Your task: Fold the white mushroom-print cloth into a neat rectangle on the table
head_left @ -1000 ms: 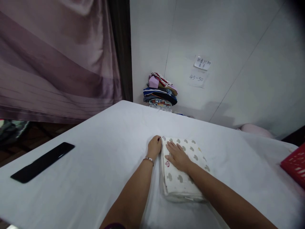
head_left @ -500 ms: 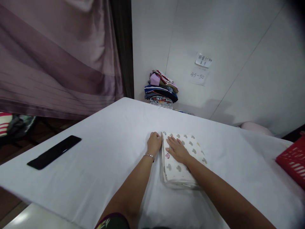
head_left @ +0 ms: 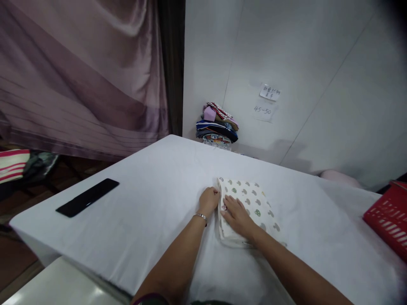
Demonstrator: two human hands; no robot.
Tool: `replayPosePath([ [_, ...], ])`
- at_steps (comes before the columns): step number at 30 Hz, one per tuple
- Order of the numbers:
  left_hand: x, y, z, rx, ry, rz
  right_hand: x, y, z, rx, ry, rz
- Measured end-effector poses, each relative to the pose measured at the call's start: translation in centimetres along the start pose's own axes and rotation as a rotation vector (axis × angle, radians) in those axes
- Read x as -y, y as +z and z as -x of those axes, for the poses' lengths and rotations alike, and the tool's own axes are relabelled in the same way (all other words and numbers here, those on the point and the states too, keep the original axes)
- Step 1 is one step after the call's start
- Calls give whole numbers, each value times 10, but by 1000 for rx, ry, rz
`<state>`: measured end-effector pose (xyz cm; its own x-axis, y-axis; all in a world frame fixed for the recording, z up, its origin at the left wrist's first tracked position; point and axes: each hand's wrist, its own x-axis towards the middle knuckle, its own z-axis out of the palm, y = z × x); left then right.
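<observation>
A folded white cloth (head_left: 251, 199) printed with grey, green and red mushroom shapes lies in several layers on the white-covered table (head_left: 152, 186). At its left edge, my left hand (head_left: 210, 200) is closed, thumb and fingers pinching at the side of the layers; the exact grip is partly hidden. My right hand (head_left: 237, 215) rests flat on the top of the cloth near that same edge, palm down with the fingers stretched out. A bracelet circles my left wrist.
A black flat slab (head_left: 88, 197) lies on the table's left side. Beyond the far edge stands a pile of folded clothes (head_left: 218, 125) against the wall. To the right is a red plastic basket (head_left: 389, 216). A pinkish curtain (head_left: 82, 76) hangs at the left.
My left hand has moved nearer along the cloth's left edge, and my right hand has slid slightly toward me. The camera view has shifted a little.
</observation>
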<state>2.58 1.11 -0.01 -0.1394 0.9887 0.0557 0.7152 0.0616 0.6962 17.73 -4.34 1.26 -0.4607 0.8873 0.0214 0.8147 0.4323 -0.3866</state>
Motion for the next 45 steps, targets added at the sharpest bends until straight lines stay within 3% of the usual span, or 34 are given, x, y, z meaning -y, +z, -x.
replayPosePath([
  [6,-4,3,-3,13,-11,26,11,2,27,25,-29,15],
  [12,0,7,-8,9,-42,143,11,0,30,45,-129,47],
  [23,1,11,-14,45,-63,364,16,-2,35,-7,-154,-3],
  [34,-2,7,-11,32,-60,285,36,-2,73,62,-250,-41],
  [36,-2,6,-10,32,-52,262,29,-9,78,16,-251,-72],
  [39,-2,4,-7,38,-48,231,-1,-22,85,-211,-129,-57],
  [42,-4,2,-2,56,-56,203,-47,-32,91,-458,130,-74],
  [45,-4,-1,6,95,-64,161,-89,-36,96,-491,446,-227],
])
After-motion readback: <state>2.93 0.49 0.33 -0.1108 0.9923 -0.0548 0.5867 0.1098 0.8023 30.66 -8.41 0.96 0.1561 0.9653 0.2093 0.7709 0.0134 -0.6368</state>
